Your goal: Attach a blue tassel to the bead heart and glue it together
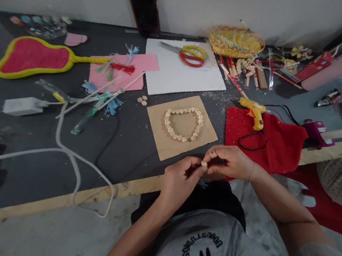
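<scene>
Clock's centred on the brown card (156, 123), so way out just past 9 there's a white plug (22, 106), and at 10 a pink paddle-shaped thing (35, 56) with a yellow rim. Much closer in, also around 10, a few loose flower pieces (144, 98) sit on the dark table (136, 148). Left hand (179, 178) is down at 6, thumb and forefinger pinching a small pale piece (204, 164) just below the card, around 5. On the card itself lies a loop of pale flower pieces (200, 119). Scissors (180, 52) are at 12, on a white board (166, 79). Right hand (232, 160), between 4 and 5, has its thumb and forefinger closed on that same piece. Wicker basket (236, 53) at 1, yellow glue gun (257, 115) at 3, lying on red cloth (274, 149).
</scene>
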### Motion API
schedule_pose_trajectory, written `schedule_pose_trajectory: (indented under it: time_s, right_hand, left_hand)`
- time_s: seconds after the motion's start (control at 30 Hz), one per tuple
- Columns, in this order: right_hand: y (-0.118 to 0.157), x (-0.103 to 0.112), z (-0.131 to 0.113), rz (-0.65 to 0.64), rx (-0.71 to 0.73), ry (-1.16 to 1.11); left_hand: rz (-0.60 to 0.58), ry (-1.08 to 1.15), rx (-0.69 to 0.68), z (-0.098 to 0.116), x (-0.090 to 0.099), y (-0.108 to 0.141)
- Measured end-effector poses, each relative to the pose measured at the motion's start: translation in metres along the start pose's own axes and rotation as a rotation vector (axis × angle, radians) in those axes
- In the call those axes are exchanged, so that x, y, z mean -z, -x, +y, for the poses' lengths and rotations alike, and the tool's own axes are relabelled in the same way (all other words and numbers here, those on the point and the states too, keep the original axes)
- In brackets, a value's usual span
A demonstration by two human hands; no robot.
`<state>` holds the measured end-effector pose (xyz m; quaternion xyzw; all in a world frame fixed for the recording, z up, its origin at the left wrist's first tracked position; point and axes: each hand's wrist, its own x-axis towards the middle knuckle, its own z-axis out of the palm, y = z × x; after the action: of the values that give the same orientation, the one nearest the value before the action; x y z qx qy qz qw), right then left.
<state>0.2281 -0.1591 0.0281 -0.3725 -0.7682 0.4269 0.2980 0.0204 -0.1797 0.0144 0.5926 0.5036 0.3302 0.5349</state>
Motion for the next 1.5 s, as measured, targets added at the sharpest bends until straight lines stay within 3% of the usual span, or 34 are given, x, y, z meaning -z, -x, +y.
schedule_pose_trajectory:
  time_s: [0.13,0.3,0.57,0.77,1.1,1.33,1.5]
  right_hand:
    - [0.0,0.002,-0.001,-0.035,0.05,0.004]
    - [-0.002,0.004,-0.006,-0.017,0.061,-0.01]
    - [-0.006,-0.003,-0.004,0.106,0.069,0.042]
    - [-0.003,-0.012,0.007,0.151,-0.059,-0.175]
    - [-0.007,-0.021,0.005,0.198,-0.175,-0.524]
    - [-0.005,-0.029,0.006,0.26,-0.274,-0.588]
    - [-0.002,-0.031,0.006,0.275,-0.315,-0.532]
  left_hand:
    - [-0.069,0.14,0.069,0.003,0.002,-0.001]
    - [-0.094,0.184,0.037,0.005,0.004,-0.005]
    - [0.031,0.03,-0.141,0.008,0.001,-0.004]
    - [0.176,-0.042,-0.37,0.011,-0.004,-0.013]
    - [0.227,-0.113,-0.564,0.006,-0.004,-0.021]
    - [0.238,-0.266,-0.608,0.008,-0.005,-0.023]
    - [0.218,-0.249,-0.609,0.007,-0.003,-0.024]
